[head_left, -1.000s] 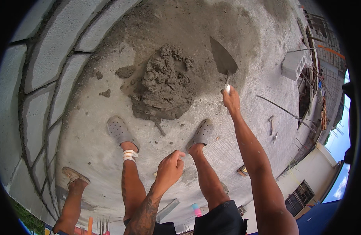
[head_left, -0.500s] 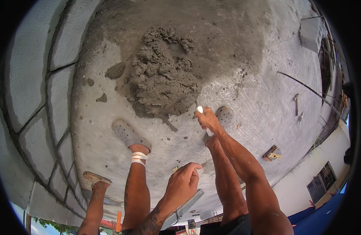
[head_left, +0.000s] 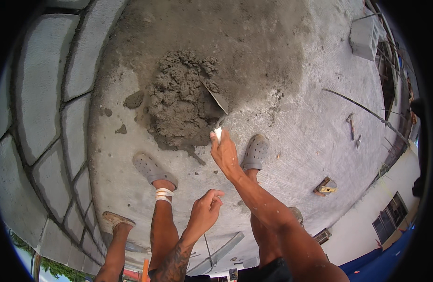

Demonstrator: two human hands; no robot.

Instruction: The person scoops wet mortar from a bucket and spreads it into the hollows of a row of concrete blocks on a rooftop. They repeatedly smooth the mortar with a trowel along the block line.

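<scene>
A trowel is gripped by its pale handle in the right hand, fingers closed; beyond the fingertips its blade is sunk into the mortar heap (wet, grey). The left hand is held loosely curled, empty.

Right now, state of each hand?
Left hand: loosely curled, holding nothing, in the air above the concrete floor.
Right hand: closed on the trowel handle, blade tip in the mortar pile.
</scene>
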